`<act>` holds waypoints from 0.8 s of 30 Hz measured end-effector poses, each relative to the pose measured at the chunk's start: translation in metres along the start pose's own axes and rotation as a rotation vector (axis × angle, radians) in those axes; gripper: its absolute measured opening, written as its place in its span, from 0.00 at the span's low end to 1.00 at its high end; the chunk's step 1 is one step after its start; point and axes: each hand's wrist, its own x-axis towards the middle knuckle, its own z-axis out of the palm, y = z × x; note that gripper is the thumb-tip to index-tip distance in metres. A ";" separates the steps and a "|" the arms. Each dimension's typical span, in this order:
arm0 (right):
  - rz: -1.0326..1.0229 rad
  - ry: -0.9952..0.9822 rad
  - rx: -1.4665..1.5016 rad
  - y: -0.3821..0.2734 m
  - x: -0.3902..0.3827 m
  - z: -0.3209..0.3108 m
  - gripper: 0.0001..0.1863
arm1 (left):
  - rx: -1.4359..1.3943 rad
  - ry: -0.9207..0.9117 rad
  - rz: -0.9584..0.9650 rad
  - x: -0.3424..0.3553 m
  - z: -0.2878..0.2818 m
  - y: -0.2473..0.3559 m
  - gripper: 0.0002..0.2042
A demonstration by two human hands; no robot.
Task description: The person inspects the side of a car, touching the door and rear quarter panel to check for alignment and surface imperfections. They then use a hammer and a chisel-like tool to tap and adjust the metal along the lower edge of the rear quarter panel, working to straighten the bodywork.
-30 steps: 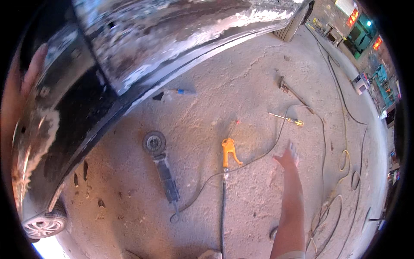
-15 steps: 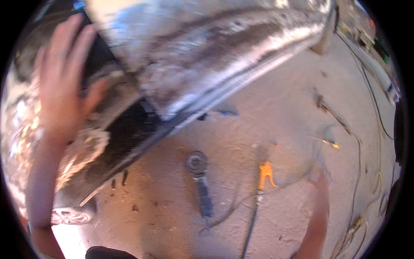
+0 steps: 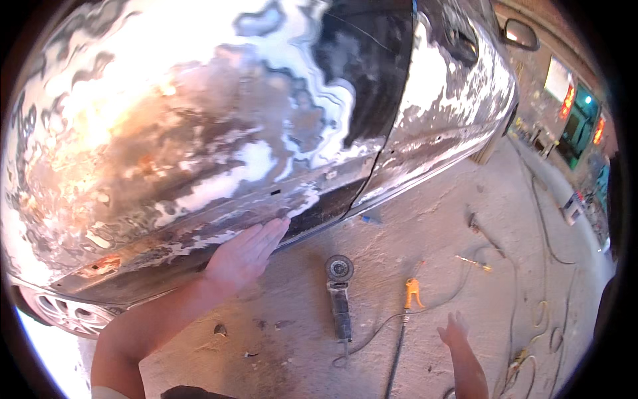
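My left hand lies with fingers stretched out on the lower part of a car's side panel, which is patched with bare metal, rust, white filler and black paint. My right hand is over the dusty floor with its fingers apart, holding nothing, below and right of an orange air blow gun on a hose. Left of that gun lies an angle grinder with its cord. A yellow-handled screwdriver and a long rusty metal tool lie beyond it, farther up the floor.
The car's wheel is at lower left, its door and mirror toward upper right. A small blue-handled tool lies by the sill. Hoses run along the right; a box and cluttered wall stand behind.
The view has swung up onto the car, so more of its side shows. My left hand has moved down and right along the panel; my right hand remains over the floor.
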 end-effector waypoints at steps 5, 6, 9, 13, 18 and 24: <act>0.131 -0.006 -0.035 -0.025 -0.028 -0.093 0.37 | -0.040 0.151 -0.058 -0.005 0.012 0.008 0.26; 0.133 -0.007 -0.001 -0.040 -0.029 -0.106 0.36 | -0.031 0.163 -0.069 -0.007 0.014 0.007 0.26; 0.140 -0.072 -0.016 -0.074 -0.046 -0.155 0.36 | -0.124 0.207 -0.080 -0.008 0.016 0.009 0.26; 0.131 -0.051 -0.021 -0.063 -0.047 -0.154 0.36 | -0.178 0.246 -0.087 -0.007 0.012 0.008 0.28; 0.187 -0.111 0.060 -0.037 -0.023 -0.122 0.37 | -0.312 0.117 -0.120 0.002 0.011 0.013 0.36; 0.186 -0.118 0.111 0.008 0.026 -0.051 0.36 | -0.382 0.114 -0.155 0.046 -0.028 0.014 0.41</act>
